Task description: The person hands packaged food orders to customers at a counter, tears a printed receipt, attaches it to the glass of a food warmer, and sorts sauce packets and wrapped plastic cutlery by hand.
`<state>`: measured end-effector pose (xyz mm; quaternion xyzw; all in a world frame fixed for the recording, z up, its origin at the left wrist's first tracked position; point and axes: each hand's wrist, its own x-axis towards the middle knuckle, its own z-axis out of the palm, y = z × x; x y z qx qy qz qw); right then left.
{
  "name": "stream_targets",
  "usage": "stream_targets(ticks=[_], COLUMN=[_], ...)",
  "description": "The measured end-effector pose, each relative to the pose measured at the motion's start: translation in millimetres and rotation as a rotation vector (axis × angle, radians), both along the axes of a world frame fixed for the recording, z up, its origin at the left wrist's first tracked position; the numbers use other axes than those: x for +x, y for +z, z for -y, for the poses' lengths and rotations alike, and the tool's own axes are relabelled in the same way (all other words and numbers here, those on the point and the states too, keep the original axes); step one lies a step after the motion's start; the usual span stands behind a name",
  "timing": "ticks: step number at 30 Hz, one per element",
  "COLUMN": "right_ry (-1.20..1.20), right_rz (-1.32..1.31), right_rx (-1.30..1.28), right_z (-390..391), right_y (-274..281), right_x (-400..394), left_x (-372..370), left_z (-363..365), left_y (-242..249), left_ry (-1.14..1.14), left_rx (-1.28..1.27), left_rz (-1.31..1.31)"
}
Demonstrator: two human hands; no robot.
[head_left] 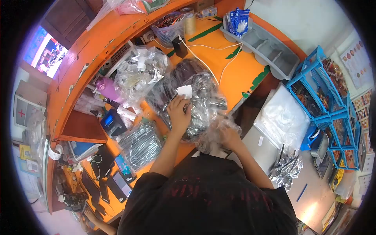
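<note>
A large clear plastic bag (203,94) with dark contents lies on the orange counter in front of me, a white label (185,91) on top. My left hand (179,114) is on the bag just below the label, its fingers bent and closed on the plastic. Bunched clear plastic at the bag's near right end (213,131) is gripped by my right hand (230,138), whose fingers are partly covered by it. To the left of my left hand lies a flat clear pack of dark, stick-like items (140,144).
Another stuffed clear bag (137,74) sits at the left. A grey compartment tray (262,47) and white cables are at the back. On the right are clear plastic sheets (284,113), crumpled foil (288,168) and blue racks (327,102). Another person's arm (100,223) shows bottom left.
</note>
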<state>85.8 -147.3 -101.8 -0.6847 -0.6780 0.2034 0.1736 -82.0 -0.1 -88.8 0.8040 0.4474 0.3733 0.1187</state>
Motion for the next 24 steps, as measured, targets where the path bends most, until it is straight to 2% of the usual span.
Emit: stream_targets(ticks=[1, 2, 4, 5, 7, 8, 10, 11, 13, 14, 16, 17, 18, 20, 21, 22, 24], right_ry=[0.059, 0.062, -0.11, -0.104, 0.014, 0.009, -0.315, -0.313, -0.233, -0.231, -0.142, -0.133, -0.138, -0.377, -0.354, -0.358, -0.375], right_rz=[-0.004, 0.0, -0.372, -0.369, -0.374, -0.375, -0.518, -0.518, -0.58, -0.577, -0.474, -0.424, -0.423, -0.604, -0.339, -0.337, -0.834], right_rx=[0.375, 0.371, 0.388, 0.384, 0.331, 0.332, 0.402, 0.403, -0.058, -0.055, -0.027, -0.019, -0.023, -0.049, 0.107, 0.108, 0.423], right_z=[1, -3, -25, -33, -49, -56, -75, -79, -85, -86, -83, -81, -78, -74, -67, -68, -67], right_y=[-1, -3, 38, 27, -17, -30, -38, -35, -12, -16, -26, -28, -30, -31, -1, -1, -1], right_x=[-2, -4, -16, -12, -4, -12, -34, -36, -40, -39, -34, -34, -33, -29, -29, -23, -9], left_x=[1, 1, 1, -1, -6, -8, -10, -11, -12, -12, -5, -6, -4, 4, 5, 5, 8], left_z=[-2, -3, -2, -2, -5, -4, -6, -8, -13, -15, -11, -7, -6, -8, -7, -6, -4], left_y=[-3, -6, -3, -8, -21, -22, -21, -27, -34, -38, -23, -13, -11, -7, -3, 1, 6], left_ry=[0.002, 0.004, 0.016, 0.023, 0.036, 0.032, -0.066, -0.066, -0.068, -0.069, -0.121, -0.101, -0.104, -0.052, -0.023, -0.027, -0.009], left_rx=[0.032, 0.029, 0.031, 0.028, -0.304, -0.306, -0.51, -0.508, -0.438, -0.435, -0.217, -0.211, -0.218, -0.294, -0.317, -0.318, -0.269], left_rz=[0.078, 0.082, 0.238, 0.242, 0.527, 0.524, 0.756, 0.757, 0.65, 0.654, 0.632, 0.508, 0.51, 0.633, 0.541, 0.542, 0.325])
